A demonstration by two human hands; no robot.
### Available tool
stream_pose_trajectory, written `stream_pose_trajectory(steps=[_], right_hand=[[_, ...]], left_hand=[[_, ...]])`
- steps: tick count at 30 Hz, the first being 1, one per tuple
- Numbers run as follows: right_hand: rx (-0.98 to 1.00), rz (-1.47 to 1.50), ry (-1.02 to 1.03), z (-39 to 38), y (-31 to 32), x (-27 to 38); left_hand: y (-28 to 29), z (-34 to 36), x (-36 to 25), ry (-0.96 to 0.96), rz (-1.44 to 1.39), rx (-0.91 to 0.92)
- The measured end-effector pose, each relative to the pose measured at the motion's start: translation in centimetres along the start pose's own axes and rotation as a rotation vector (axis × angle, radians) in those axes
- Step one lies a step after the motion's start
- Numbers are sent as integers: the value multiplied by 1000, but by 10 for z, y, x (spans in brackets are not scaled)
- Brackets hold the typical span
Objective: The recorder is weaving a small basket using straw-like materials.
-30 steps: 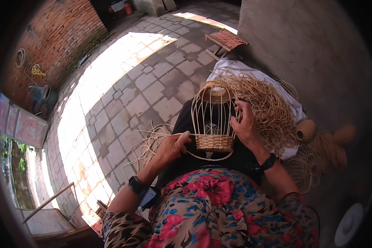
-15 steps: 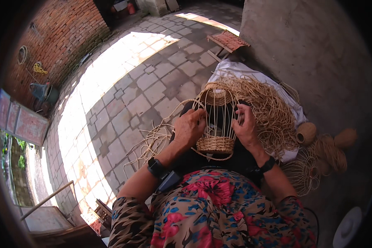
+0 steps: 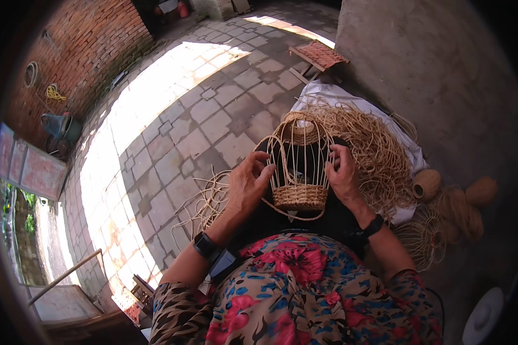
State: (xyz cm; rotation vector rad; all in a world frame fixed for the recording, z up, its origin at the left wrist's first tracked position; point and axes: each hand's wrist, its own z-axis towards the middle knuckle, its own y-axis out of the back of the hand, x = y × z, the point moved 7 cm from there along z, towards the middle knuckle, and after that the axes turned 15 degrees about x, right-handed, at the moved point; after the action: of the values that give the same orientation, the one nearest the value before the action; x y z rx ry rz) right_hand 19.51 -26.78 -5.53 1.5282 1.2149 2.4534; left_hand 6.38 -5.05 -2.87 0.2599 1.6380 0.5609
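The basket (image 3: 300,197) is sitting over the dark lap (image 3: 338,223), near centre. The left hand (image 3: 250,179) is curling its fingers by the left uprights (image 3: 284,164), the right hand (image 3: 345,175) by the right; their grip cannot be told. The slack near strand (image 3: 301,219), catching, could be bending uprights.
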Motion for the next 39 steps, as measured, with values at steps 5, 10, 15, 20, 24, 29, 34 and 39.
stream_pose_trajectory(steps=[5, 10, 15, 20, 24, 29, 34, 39], right_hand=[[5, 12, 2, 2, -1, -1], [19, 34, -10, 1, 4, 7], [-162, -208, 168, 3, 23, 32], [-103, -244, 235, 16, 23, 92], [-102, -334, 153, 31, 14, 84], [-67, -316, 198, 40, 6, 80], [-81, -257, 215, 37, 0, 68], [-132, -268, 185, 37, -1, 63]], left_hand=[[-5, 30, -46, -80, 474, -104], [-8, 35, -55, -126, 637, -138], [-25, 43, -49, -117, 661, -29], [-40, 40, -84, -295, 627, -34], [-49, 40, -76, -249, 670, -38], [-47, 39, -72, -269, 695, -28], [-49, 46, -69, -213, 685, 16], [-38, 54, -52, -50, 402, 40]])
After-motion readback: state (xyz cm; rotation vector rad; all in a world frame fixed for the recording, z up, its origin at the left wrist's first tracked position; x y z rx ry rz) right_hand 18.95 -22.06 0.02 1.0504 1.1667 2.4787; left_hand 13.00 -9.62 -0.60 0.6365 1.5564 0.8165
